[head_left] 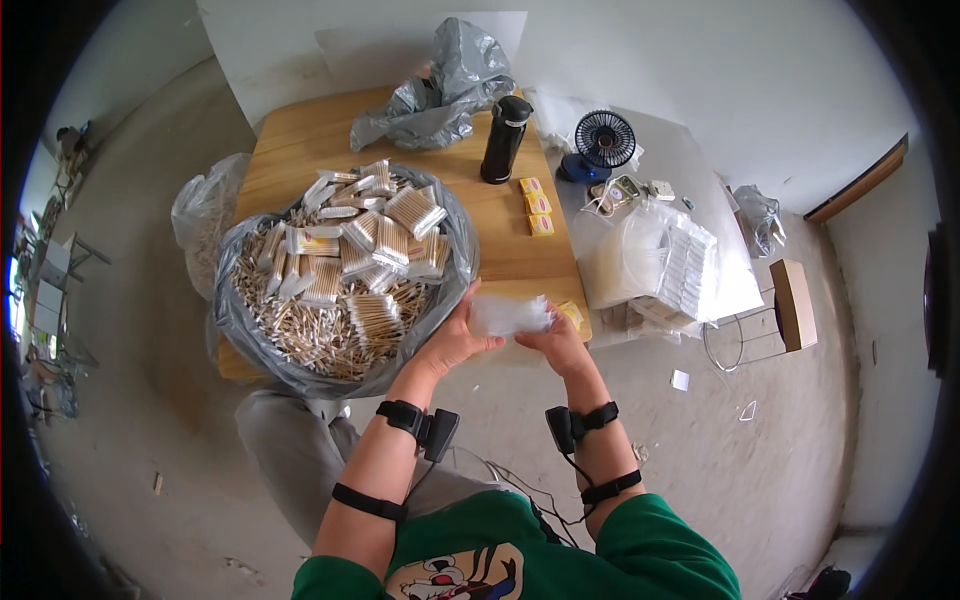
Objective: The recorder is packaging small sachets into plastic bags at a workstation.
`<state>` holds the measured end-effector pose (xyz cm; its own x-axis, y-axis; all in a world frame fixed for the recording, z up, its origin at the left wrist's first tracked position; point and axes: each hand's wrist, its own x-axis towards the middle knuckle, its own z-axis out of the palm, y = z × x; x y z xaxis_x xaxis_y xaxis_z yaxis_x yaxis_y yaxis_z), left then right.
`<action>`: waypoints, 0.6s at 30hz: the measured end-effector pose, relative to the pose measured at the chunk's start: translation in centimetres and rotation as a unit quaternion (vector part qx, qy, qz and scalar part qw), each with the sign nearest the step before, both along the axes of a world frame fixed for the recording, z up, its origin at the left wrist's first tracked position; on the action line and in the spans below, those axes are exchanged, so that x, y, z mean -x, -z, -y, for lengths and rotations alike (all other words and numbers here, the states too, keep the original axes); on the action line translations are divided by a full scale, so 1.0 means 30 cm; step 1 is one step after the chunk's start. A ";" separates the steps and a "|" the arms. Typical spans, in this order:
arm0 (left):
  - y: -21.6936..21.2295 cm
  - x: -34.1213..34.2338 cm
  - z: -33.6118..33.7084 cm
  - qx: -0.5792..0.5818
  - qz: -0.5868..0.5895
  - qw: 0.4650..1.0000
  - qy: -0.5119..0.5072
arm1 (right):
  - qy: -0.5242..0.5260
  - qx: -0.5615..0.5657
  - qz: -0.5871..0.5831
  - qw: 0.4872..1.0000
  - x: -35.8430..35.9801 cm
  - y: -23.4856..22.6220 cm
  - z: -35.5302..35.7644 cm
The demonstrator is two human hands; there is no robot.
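Over the table's front edge, my left hand (452, 338) and my right hand (560, 342) hold a small stack of see-through plastic bags (507, 315) between them. My left hand's fingers close on the stack's left side, thumb toward me; my right hand pinches its right end. Close to my left hand stands a large tub lined with a grey plastic bag (462, 235). It is full of loose cotton swabs (300, 335), with several bagged packs of swabs (390, 240) piled on top. A yellow card pile (572, 314) lies beside my right hand's fingers, partly hidden.
On the wooden table (300, 130) are a crumpled grey bag (440, 100), a black flask (506, 140) and three small yellow card piles (538, 207). A side table to the right bears a small fan (604, 140) and stacked plastic bags (650, 255). An open cardboard box (795, 305) stands beyond.
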<state>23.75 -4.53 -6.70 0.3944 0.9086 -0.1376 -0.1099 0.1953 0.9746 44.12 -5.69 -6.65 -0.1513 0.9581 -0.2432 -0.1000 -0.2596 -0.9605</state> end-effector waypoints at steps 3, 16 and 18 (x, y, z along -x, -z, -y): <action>0.014 -0.009 0.010 -0.018 -0.042 0.999 -0.020 | 0.012 -0.042 0.054 0.998 0.017 0.023 -0.008; 0.060 -0.088 -0.014 0.021 -0.019 0.982 -0.185 | 0.015 -0.001 -0.107 0.994 -0.068 0.100 -0.051; 0.062 -0.079 -0.013 0.065 0.023 0.982 -0.174 | 0.032 0.028 -0.179 0.983 -0.055 0.133 -0.032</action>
<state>26.12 -4.13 -8.56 0.0725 0.9654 -0.2506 -0.2360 0.2607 0.9361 45.77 -4.73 -10.64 -0.1755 0.9552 -0.2383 -0.4463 -0.2930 -0.8456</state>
